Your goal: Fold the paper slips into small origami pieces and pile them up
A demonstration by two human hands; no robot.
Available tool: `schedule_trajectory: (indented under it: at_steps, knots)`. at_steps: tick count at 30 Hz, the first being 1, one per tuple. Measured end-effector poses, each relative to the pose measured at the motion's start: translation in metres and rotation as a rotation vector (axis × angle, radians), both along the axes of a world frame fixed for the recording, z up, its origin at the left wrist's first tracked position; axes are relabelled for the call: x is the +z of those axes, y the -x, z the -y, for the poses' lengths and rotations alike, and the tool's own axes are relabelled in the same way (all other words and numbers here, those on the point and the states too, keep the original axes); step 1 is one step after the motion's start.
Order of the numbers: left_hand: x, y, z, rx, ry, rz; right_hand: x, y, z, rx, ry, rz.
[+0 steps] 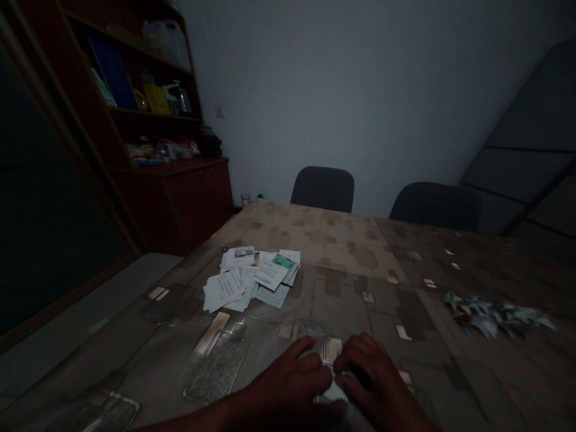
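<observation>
Both hands rest close together on the table point(351, 252) near its front edge. My left hand point(288, 384) and my right hand point(378, 384) have their fingers curled and pressed onto a small pale piece of paper point(335, 391) between them. Most of that paper is hidden under the fingers. A loose pile of white printed paper slips point(252, 277) lies to the upper left of my hands. A heap of folded bluish paper pieces point(495, 317) lies to the right.
The table has a patterned brown cloth. Two dark chairs point(322, 188) point(434, 206) stand at its far side against a pale wall. A wooden shelf cabinet point(153, 132) with books and jars stands at the left. The room is dim.
</observation>
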State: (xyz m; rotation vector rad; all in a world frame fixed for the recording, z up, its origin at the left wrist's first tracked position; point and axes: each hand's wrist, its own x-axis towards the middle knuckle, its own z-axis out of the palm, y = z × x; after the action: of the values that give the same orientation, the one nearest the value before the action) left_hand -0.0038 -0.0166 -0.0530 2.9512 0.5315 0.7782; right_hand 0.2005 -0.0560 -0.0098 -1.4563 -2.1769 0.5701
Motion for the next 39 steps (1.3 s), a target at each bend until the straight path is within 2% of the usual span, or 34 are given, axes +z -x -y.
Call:
schedule_trajectory:
  at_steps: [4,10,15,16,17,20,22,26,30,33,36,39]
  knots:
    - [-0.005,-0.003,0.000,0.031,0.024,0.088,0.008,0.003,-0.001,-0.032,0.074,0.023]
    - [-0.005,-0.004,-0.002,0.008,0.007,0.147,0.006,0.007,-0.009,-0.073,0.141,0.082]
    - [0.013,0.007,-0.008,0.045,0.072,0.219,0.009,0.008,-0.010,-0.067,0.188,0.135]
    - [0.018,0.010,-0.009,0.013,0.078,0.224,0.010,0.008,-0.009,-0.068,0.187,0.142]
    - [0.023,0.013,-0.011,-0.017,0.130,0.240,0.010,0.008,-0.008,-0.065,0.182,0.147]
    - [0.034,0.019,-0.012,0.039,0.345,0.280,0.010,0.008,-0.007,-0.054,0.171,0.147]
    - [0.037,0.019,-0.011,0.068,0.432,0.261,0.008,0.008,-0.007,-0.059,0.169,0.135]
    - [0.039,0.014,-0.008,0.095,0.495,0.180,0.007,0.009,-0.008,-0.066,0.161,0.089]
    - [0.044,0.010,-0.007,0.122,0.558,0.113,0.008,0.011,-0.008,-0.070,0.191,0.008]
    - [0.047,0.007,-0.008,0.121,0.616,0.117,0.009,0.013,-0.010,-0.078,0.227,-0.188]
    - [0.049,0.003,-0.010,0.140,0.715,0.228,0.011,0.014,-0.013,-0.116,0.241,-0.415]
    - [0.053,-0.002,-0.011,0.202,0.845,0.358,0.013,0.014,-0.013,-0.139,0.244,-0.502]
